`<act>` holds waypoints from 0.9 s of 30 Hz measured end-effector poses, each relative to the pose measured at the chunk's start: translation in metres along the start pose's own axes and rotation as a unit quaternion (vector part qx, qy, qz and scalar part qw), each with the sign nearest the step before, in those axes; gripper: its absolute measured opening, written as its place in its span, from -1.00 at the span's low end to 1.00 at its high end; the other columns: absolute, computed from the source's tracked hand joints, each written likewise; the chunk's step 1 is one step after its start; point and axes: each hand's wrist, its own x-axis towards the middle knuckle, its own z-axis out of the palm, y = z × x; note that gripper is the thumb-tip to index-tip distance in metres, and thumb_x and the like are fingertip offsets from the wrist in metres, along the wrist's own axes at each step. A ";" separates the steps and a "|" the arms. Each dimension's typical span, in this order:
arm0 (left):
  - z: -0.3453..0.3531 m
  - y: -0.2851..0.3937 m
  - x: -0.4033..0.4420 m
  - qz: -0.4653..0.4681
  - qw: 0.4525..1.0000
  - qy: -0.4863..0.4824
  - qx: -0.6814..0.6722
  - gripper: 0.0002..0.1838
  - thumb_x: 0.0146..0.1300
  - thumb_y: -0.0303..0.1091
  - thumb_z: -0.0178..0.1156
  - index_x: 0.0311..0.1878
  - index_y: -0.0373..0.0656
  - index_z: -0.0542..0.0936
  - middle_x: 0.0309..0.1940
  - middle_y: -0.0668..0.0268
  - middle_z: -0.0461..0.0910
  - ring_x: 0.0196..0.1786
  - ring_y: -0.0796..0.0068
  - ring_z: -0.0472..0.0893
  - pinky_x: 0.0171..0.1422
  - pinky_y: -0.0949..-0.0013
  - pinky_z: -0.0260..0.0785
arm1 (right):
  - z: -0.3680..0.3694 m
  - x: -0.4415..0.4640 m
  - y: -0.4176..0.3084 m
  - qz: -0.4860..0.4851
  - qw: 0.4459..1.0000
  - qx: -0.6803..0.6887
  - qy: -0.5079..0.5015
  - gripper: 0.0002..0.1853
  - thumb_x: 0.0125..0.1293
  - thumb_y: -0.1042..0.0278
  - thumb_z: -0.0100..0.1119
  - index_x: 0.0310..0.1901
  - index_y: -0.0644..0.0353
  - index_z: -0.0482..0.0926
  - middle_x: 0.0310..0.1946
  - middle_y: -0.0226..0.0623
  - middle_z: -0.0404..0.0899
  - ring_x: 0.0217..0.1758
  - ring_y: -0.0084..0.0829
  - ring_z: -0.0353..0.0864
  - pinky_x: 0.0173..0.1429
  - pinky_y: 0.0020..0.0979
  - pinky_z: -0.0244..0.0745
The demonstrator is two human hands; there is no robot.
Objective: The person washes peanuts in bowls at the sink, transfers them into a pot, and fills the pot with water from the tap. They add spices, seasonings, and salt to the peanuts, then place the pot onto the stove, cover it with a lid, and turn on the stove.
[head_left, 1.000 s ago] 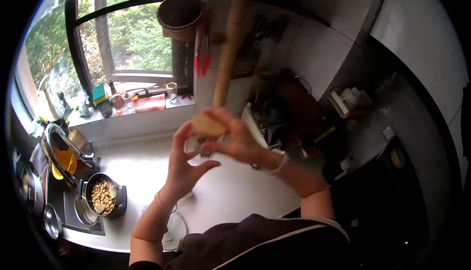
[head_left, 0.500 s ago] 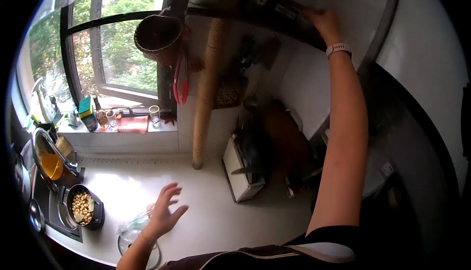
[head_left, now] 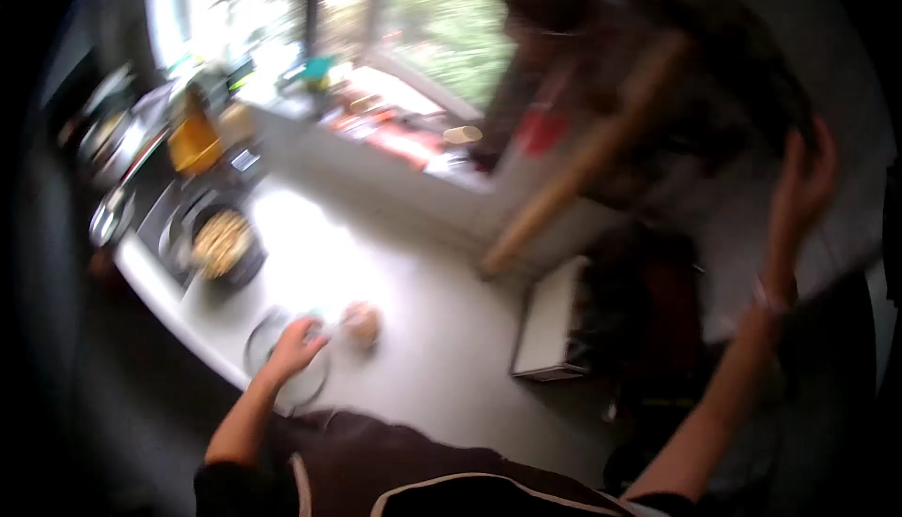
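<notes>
My left hand (head_left: 297, 346) is over a round glass lid (head_left: 326, 378) on the counter, its fingers partly curled. Blur hides whether they grip the lid. Just right of it sits a small brownish bundle (head_left: 361, 325), too smeared to name. My right hand (head_left: 804, 183) is raised at the far right, beside the dark shelf (head_left: 766, 80); its fingers point up and look apart, with nothing seen in them. A dark pot (head_left: 252, 266) of pale, round, nut-like pieces (head_left: 224, 243) stands at the left by the sink.
A yellow container (head_left: 194, 148) is at the sink. Along the window sill (head_left: 305, 132) are several small items. A bamboo-like pole (head_left: 583, 164) slants up from the white counter (head_left: 423, 282). Right of it stands a white-sided block (head_left: 552, 324) with dark things.
The view has swung, shifting the scene rightward. My left hand has come down over the lid, its fingers more curled. My right hand has come away from the shelf's edge and sits lower.
</notes>
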 end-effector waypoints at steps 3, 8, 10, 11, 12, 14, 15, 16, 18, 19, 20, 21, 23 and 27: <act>-0.015 -0.040 -0.020 -0.015 0.999 0.040 -0.005 -0.67 0.15 -0.26 0.24 -0.08 -0.27 0.53 -0.15 0.08 0.56 -0.17 0.19 0.57 -0.04 0.26 0.43 | 0.014 -0.020 -0.098 -0.035 0.983 0.134 -0.118 -0.61 0.41 0.23 0.01 0.21 0.16 0.39 0.24 -0.19 0.39 0.34 -0.29 0.32 0.39 -0.17 0.18; -0.087 -0.085 -0.053 -0.066 0.984 0.144 0.079 -0.70 0.15 -0.30 0.24 -0.11 -0.28 0.56 -0.17 0.09 0.57 -0.14 0.14 0.56 0.02 0.25 0.41 | 0.063 -0.069 -0.281 -0.230 0.919 0.224 -0.229 -0.58 0.30 0.35 0.10 0.19 0.16 0.42 0.23 -0.21 0.39 0.34 -0.20 0.30 0.42 -0.11 0.08; -0.118 -0.114 -0.056 -0.016 0.971 0.208 0.120 -0.75 0.16 -0.30 0.23 -0.16 -0.24 0.58 -0.13 0.14 0.57 -0.06 0.07 0.54 0.01 0.19 0.40 | 0.106 -0.099 -0.342 -0.222 0.875 0.305 -0.304 -0.55 0.22 0.34 0.16 0.16 0.17 0.43 0.20 -0.16 0.37 0.35 -0.18 0.25 0.46 -0.05 -0.01; -0.135 -0.120 -0.056 -0.032 0.964 0.224 0.139 -0.79 0.16 -0.35 0.21 -0.17 -0.23 0.59 -0.13 0.17 0.58 -0.03 0.12 0.53 0.04 0.18 0.37 | 0.129 -0.116 -0.378 -0.222 0.866 0.315 -0.319 -0.52 0.17 0.35 0.19 0.16 0.17 0.43 0.20 -0.15 0.37 0.34 -0.19 0.26 0.45 -0.05 0.00; -0.150 -0.129 -0.051 -0.033 0.964 0.224 0.136 -0.79 0.16 -0.35 0.21 -0.17 -0.23 0.59 -0.13 0.17 0.58 -0.03 0.12 0.53 0.04 0.18 0.37 | 0.156 -0.134 -0.408 -0.220 0.839 0.332 -0.370 -0.52 0.17 0.34 0.20 0.16 0.19 0.42 0.20 -0.15 0.37 0.35 -0.20 0.25 0.45 -0.06 0.02; -0.186 -0.151 -0.034 0.054 0.939 0.265 0.213 -0.80 0.13 -0.40 0.20 -0.17 -0.21 0.59 -0.13 0.20 0.58 0.00 0.18 0.52 0.08 0.19 0.34 | 0.207 -0.158 -0.476 -0.215 0.809 0.328 -0.437 -0.48 0.17 0.33 0.20 0.18 0.27 0.39 0.26 -0.15 0.33 0.38 -0.20 0.22 0.43 -0.06 0.05; -0.202 -0.153 -0.019 0.074 0.940 0.246 0.225 -0.81 0.11 -0.44 0.18 -0.18 -0.20 0.59 -0.12 0.23 0.58 0.02 0.23 0.51 0.11 0.20 0.31 | 0.237 -0.174 -0.506 -0.216 0.800 0.315 -0.462 -0.48 0.18 0.33 0.16 0.19 0.29 0.37 0.28 -0.16 0.30 0.40 -0.19 0.20 0.42 -0.04 0.05; -0.214 -0.165 0.001 0.114 0.945 0.225 0.208 -0.81 0.11 -0.43 0.18 -0.18 -0.20 0.59 -0.13 0.23 0.58 0.02 0.24 0.50 0.11 0.20 0.31 | 0.270 -0.191 -0.536 -0.218 0.798 0.303 -0.473 -0.48 0.19 0.33 0.13 0.19 0.31 0.37 0.29 -0.16 0.30 0.40 -0.18 0.19 0.42 -0.02 0.05; -0.229 -0.181 0.046 0.167 0.946 0.164 0.224 -0.77 0.16 -0.41 0.17 -0.10 -0.16 0.58 -0.02 0.23 0.55 0.10 0.17 0.47 0.17 0.17 0.29 | 0.331 -0.214 -0.595 -0.198 0.788 0.268 -0.518 -0.48 0.17 0.38 0.08 0.20 0.32 0.36 0.31 -0.17 0.28 0.42 -0.20 0.17 0.41 0.02 0.06; -0.228 -0.196 0.071 0.196 0.939 0.137 0.248 -0.73 0.15 -0.36 0.20 -0.05 -0.08 0.58 0.07 0.26 0.50 0.17 0.16 0.42 0.22 0.16 0.25 | 0.366 -0.230 -0.622 -0.205 0.793 0.241 -0.521 -0.48 0.17 0.41 0.05 0.21 0.31 0.36 0.32 -0.17 0.27 0.43 -0.22 0.16 0.41 0.04 0.05; -0.227 -0.204 0.089 0.209 0.938 0.110 0.252 -0.68 0.15 -0.24 0.21 0.01 0.02 0.57 0.12 0.30 0.47 0.22 0.15 0.36 0.28 -0.01 0.17 | 0.393 -0.239 -0.646 -0.238 0.796 0.195 -0.522 -0.46 0.18 0.42 0.01 0.24 0.30 0.33 0.34 -0.20 0.23 0.45 -0.24 0.14 0.42 0.08 0.02; -0.227 -0.215 0.102 0.191 0.940 0.064 0.275 -0.67 0.15 -0.18 0.21 0.00 0.05 0.59 0.11 0.31 0.47 0.23 0.15 0.36 0.28 -0.11 0.12 | 0.415 -0.240 -0.670 -0.255 0.789 0.158 -0.536 -0.43 0.19 0.42 0.00 0.28 0.28 0.29 0.38 -0.26 0.18 0.48 -0.27 0.08 0.43 0.11 -0.01; -0.222 -0.231 0.119 0.138 0.931 -0.047 0.335 -0.68 0.13 -0.02 0.20 -0.09 0.13 0.66 0.06 0.32 0.49 0.24 0.12 0.34 0.27 -0.31 0.02 | 0.450 -0.244 -0.707 -0.298 0.773 0.108 -0.549 -0.47 0.28 0.40 -0.14 0.32 0.19 0.26 0.42 -0.36 0.12 0.52 -0.34 -0.04 0.49 0.14 -0.20; -0.227 -0.252 0.126 0.110 0.905 -0.111 0.395 -0.70 0.07 -0.07 0.24 -0.21 -0.02 0.69 -0.10 0.29 0.55 0.12 0.19 0.44 0.28 -0.16 0.09 | 0.510 -0.270 -0.728 -0.272 0.772 0.009 -0.575 -0.61 0.33 0.35 -0.21 0.14 0.13 0.45 0.21 -0.29 0.38 0.47 -0.28 0.09 0.50 0.17 -0.49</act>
